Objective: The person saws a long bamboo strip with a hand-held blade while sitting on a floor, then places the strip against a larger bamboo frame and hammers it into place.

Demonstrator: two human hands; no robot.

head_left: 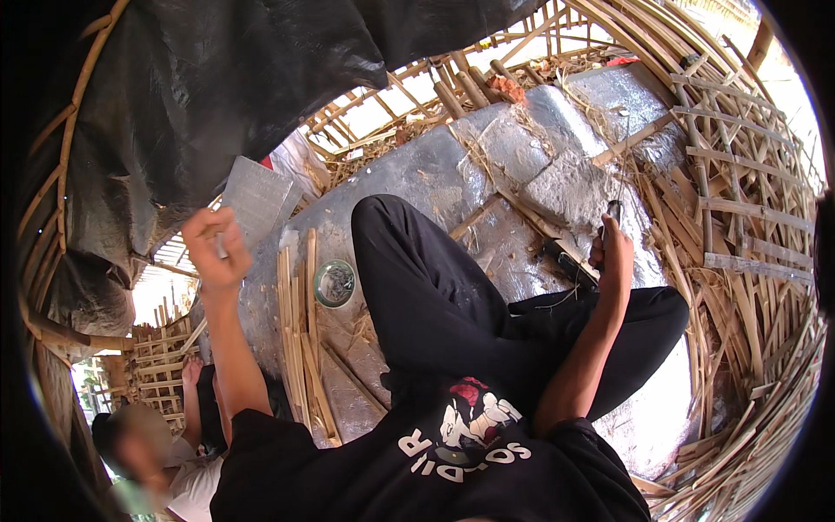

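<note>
My left hand is raised at the left, in front of a flat grey slab. Its fingers are loosely bent and apart, a little blurred, and I see nothing held in them. At the right, above my bent knee, my right hand is closed around a tool with a black handle. The tool's far end is thin and hard to make out. Just left of that hand lies a dark, long object, close to a rough grey stone block.
Split bamboo strips lie beside a round bowl on the grey sheet. Bamboo lattice and piled strips border the right. A black tarp hangs at upper left. Another person sits at lower left.
</note>
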